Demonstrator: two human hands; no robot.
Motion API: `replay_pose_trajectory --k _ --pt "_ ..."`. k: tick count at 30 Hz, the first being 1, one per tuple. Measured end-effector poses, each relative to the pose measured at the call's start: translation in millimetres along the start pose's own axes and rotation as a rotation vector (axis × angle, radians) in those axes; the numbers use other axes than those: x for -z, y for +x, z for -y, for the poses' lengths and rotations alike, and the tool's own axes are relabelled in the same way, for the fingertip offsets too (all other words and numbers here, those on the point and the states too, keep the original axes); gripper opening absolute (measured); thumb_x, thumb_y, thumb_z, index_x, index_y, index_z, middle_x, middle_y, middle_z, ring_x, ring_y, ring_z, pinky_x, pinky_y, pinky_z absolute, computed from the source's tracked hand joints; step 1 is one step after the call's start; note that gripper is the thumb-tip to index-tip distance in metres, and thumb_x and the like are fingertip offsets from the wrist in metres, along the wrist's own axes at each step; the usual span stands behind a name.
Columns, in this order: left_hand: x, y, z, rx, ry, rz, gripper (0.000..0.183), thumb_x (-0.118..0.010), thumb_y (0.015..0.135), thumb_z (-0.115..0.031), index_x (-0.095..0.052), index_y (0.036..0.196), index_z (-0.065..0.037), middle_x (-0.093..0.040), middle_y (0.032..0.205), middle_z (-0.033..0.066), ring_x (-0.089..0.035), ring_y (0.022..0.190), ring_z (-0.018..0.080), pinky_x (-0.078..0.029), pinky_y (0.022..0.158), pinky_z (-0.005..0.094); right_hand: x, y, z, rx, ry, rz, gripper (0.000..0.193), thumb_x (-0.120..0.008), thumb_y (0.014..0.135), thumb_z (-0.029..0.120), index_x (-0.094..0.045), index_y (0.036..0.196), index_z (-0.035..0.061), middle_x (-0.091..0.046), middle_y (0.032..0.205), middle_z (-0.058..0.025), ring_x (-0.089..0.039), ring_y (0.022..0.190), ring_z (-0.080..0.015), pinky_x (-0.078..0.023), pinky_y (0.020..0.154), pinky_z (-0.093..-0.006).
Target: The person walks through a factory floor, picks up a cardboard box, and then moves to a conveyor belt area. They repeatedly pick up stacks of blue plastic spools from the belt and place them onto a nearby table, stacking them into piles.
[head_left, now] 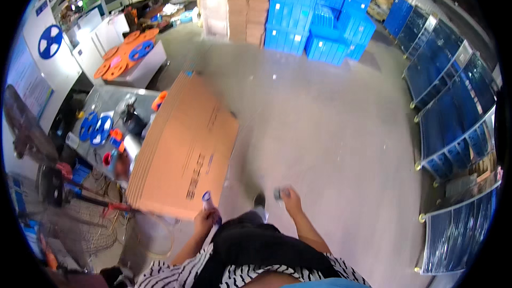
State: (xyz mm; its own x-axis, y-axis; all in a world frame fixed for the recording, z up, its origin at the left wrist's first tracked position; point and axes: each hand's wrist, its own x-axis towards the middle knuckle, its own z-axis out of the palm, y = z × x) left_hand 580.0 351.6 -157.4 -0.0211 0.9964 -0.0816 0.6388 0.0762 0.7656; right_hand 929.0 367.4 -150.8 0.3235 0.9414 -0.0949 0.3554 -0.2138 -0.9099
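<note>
My left hand is closed round a slim cylinder with a pale, purplish side and a ringed end that points up and away from me. Its exact kind does not show. Just beyond it stands a large flat cardboard sheet stack, leaning at the table's edge, with dark print on its face. On the other side of my body, my right hand is closed on a small grey object, blurred and partly covered by the fingers. Both hands are held at about waist height, apart from each other.
A metal table at the left carries blue reels and tools. Behind it, orange reels lie on a white cabinet. Blue plastic crates and stacked cardboard stand ahead. Wheeled blue-covered racks line the right.
</note>
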Motion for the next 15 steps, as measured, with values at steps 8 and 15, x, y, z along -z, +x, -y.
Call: replay_pose_trajectory --k 8,15 --pt "-80 296 -114 0.008 -0.702 -0.071 0.024 -0.059 0.081 0.0 -0.05 0.103 -0.004 -0.059 0.081 0.008 -0.059 0.069 0.0134 -0.048 0.06 0.0257 231 54 -224 -0.417 -1.218 0.472 0.013 -0.058 0.075 0.023 -0.066 0.083 0.0152 -0.066 0.092 -0.0024 -0.062 0.084 -0.0185 -0.049 0.068 -0.0321" --pt "-116 521 -181 0.054 -0.496 0.007 0.03 -0.05 0.078 0.009 -0.043 0.103 -0.006 -0.058 0.087 0.0089 -0.059 0.068 0.0159 -0.048 0.053 0.0261 243 199 -209 -0.667 -0.935 0.222 0.012 -0.055 0.077 0.024 -0.062 0.086 0.019 -0.063 0.092 -0.0005 -0.058 0.085 -0.0195 -0.046 0.073 -0.0371"
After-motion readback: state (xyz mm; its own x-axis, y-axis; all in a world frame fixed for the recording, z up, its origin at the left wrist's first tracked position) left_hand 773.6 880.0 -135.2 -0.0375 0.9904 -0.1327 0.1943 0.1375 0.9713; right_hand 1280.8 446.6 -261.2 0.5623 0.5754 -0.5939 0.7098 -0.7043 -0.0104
